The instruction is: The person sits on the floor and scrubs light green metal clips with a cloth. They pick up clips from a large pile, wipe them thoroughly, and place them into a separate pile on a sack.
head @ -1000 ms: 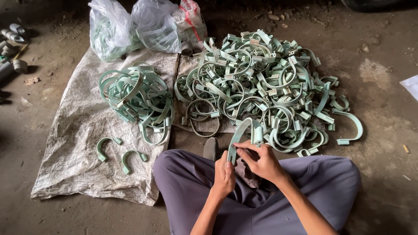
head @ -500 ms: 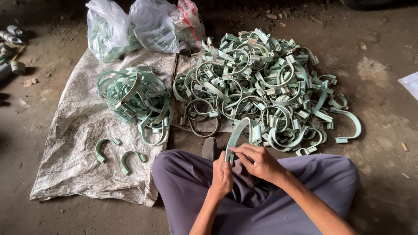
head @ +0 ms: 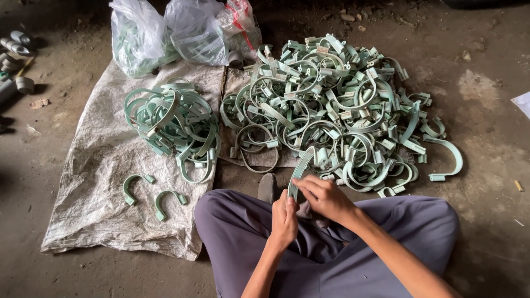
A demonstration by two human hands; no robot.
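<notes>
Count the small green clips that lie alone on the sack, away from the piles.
2. One small clip lies on the sack near its front left; the other lies just right of it, beside the person's knee.

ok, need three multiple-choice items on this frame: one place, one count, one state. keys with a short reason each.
1. Where do the two plastic bags lie?
A. at the far edge of the sack
B. on the person's lap
C. right of the big pile

2. How many small clips lie alone on the near part of the sack?
A. two
B. five
C. none

3. What are the hands doing?
A. both rest flat on the floor
B. both grip one curved green clip
C. each holds a separate bag

Key:
1 A, the bags sit at the top of the sack, beyond the smaller heap.
2 A, only two small U-shaped pieces lie apart from the heaps.
3 B, the left hand and right hand close on one curved green clip over the lap, near the big pile.
</notes>
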